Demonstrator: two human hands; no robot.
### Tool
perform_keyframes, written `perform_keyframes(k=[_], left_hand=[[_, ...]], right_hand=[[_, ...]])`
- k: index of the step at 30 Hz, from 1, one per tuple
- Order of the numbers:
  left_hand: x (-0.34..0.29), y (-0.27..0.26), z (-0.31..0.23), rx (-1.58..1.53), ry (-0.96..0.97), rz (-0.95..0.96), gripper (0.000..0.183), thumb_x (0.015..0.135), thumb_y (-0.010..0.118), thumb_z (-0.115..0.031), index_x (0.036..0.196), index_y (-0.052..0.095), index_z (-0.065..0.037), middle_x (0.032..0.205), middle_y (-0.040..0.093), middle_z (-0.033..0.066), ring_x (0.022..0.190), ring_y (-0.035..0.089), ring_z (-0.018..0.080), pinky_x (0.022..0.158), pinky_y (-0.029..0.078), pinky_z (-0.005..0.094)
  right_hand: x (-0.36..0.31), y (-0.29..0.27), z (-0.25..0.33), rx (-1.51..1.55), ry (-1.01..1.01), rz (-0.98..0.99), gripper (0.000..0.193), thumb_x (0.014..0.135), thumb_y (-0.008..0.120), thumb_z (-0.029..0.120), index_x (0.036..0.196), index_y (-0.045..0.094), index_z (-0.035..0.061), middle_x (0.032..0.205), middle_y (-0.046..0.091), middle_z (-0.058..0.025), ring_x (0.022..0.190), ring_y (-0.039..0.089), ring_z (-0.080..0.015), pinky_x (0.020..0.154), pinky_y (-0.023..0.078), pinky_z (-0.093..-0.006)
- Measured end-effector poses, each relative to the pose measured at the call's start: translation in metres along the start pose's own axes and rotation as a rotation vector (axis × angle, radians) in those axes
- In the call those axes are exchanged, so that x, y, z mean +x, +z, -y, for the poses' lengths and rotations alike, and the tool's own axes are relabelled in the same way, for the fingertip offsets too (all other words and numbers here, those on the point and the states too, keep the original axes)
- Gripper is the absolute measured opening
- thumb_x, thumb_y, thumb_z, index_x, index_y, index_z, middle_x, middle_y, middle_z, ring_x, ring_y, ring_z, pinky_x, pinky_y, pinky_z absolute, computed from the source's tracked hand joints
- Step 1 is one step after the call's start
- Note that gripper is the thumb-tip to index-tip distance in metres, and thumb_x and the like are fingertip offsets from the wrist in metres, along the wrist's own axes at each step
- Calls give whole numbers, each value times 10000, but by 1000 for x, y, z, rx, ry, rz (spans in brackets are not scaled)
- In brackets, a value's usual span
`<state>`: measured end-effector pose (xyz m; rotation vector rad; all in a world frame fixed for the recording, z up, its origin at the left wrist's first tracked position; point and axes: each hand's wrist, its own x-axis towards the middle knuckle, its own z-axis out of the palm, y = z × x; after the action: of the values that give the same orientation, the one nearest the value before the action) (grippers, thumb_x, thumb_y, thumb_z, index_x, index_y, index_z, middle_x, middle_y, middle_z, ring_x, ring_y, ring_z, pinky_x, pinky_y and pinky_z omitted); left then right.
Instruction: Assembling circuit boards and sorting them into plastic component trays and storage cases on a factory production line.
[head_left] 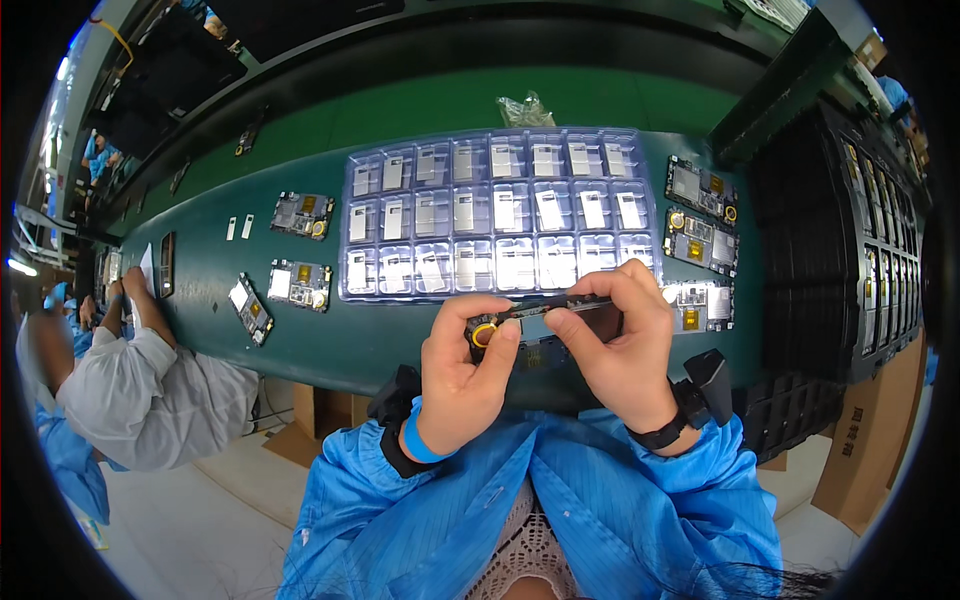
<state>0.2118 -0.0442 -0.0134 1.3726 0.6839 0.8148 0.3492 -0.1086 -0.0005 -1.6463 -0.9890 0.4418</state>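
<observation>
Between my two hands is a circuit board [533, 328] with a yellow ring near its left end. My left hand [467, 362] pinches that end, thumb beside the ring. At the other end, my right hand [627, 335] grips the board with the thumb on its face and the fingers behind. Just beyond my hands lies a clear plastic tray [350, 215] whose compartments hold small silver metal shield covers [465, 213]. More circuit boards lie to the right [702, 246] and left [300, 283] of the tray; one at the right is partly behind my right hand.
Two small white strips [240, 228] lie on the green table [215, 320]. Black trays [830, 240] are stacked at the right, the upright one bearing several boards. A crumpled clear bag [525, 110] sits behind the plastic tray. Another person [150, 390] in pale clothing works at the far left.
</observation>
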Motion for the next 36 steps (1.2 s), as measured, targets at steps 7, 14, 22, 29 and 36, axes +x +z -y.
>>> perform_keyframes(k=[7, 14, 22, 29, 36], left_hand=[[7, 8, 1, -44, -74, 38, 204, 869, 532, -42, 1057, 456, -24, 810, 492, -7, 671, 407, 12, 557, 339, 163], [14, 22, -6, -126, -202, 182, 235, 859, 530, -23, 1071, 427, -19, 898, 557, 43, 810, 518, 64, 700, 441, 211], [16, 46, -4, -30, -146, 246, 253, 846, 545, -15, 1069, 425, -13, 918, 547, 49, 809, 516, 67, 712, 437, 212], [30, 78, -6, -123, -247, 386, 231, 852, 523, -17, 1067, 438, -9, 921, 531, 49, 830, 503, 73, 730, 425, 216], [26, 103, 0, 66, -66, 391, 178, 837, 502, -4, 1010, 459, -10, 873, 532, 52, 774, 508, 93, 708, 428, 223]], right_hand=[[7, -18, -6, 8, 56, 103, 201, 681, 705, 44, 847, 594, 17, 751, 494, -63, 614, 570, -147, 547, 456, -247], [-1, -38, -11, 115, 127, 79, 237, 687, 697, 28, 893, 580, 15, 806, 493, -73, 675, 634, -161, 561, 481, -241], [-10, -60, -17, 108, 121, -4, 222, 700, 685, -8, 891, 572, -20, 841, 477, -61, 702, 623, -139, 589, 507, -218], [-11, -97, -27, 175, 174, -60, 158, 753, 659, 63, 852, 582, -33, 835, 501, -94, 682, 597, -145, 582, 503, -244], [-34, -127, -33, -15, 41, -83, 237, 762, 633, 195, 903, 569, 16, 815, 527, -157, 772, 545, -319, 671, 443, -363]])
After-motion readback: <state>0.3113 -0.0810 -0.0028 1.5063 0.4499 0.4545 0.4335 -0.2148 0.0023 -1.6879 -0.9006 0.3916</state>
